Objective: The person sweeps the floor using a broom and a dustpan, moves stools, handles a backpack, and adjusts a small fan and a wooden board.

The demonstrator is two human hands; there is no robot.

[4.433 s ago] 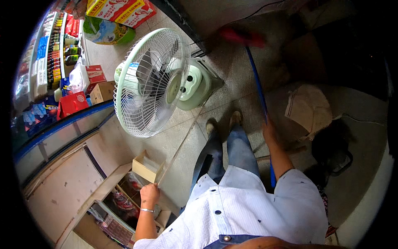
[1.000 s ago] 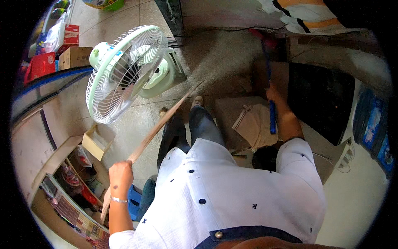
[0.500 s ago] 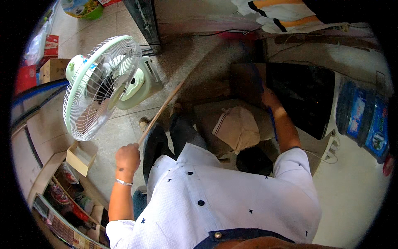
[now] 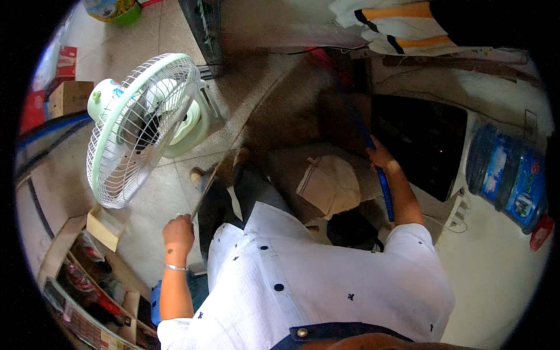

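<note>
My left hand (image 4: 178, 233), with a bracelet at its wrist, is closed round the near end of a long thin wooden stick (image 4: 210, 184). The stick slants away over my shoes towards the far floor, where its end is too blurred to make out. My right hand (image 4: 382, 156) grips a long blue pole (image 4: 385, 195), its near part lying along my forearm. Forward and to the left runs the rest of the pole, smeared by motion. Near its far end shows a blurred red patch (image 4: 321, 58); whether it belongs to the pole I cannot tell.
A pale green fan (image 4: 143, 128) stands on the tiled floor at left. A beige cloth (image 4: 331, 185) lies on a box before me, with a black bag (image 4: 353, 228) nearer. At right are a dark panel (image 4: 419, 146) and blue water bottles (image 4: 507, 169); shelves (image 4: 102, 280) line the left.
My right hand has come back towards me with the blue pole, whose near end shows more. My left hand and the wooden stick have shifted slightly nearer.
</note>
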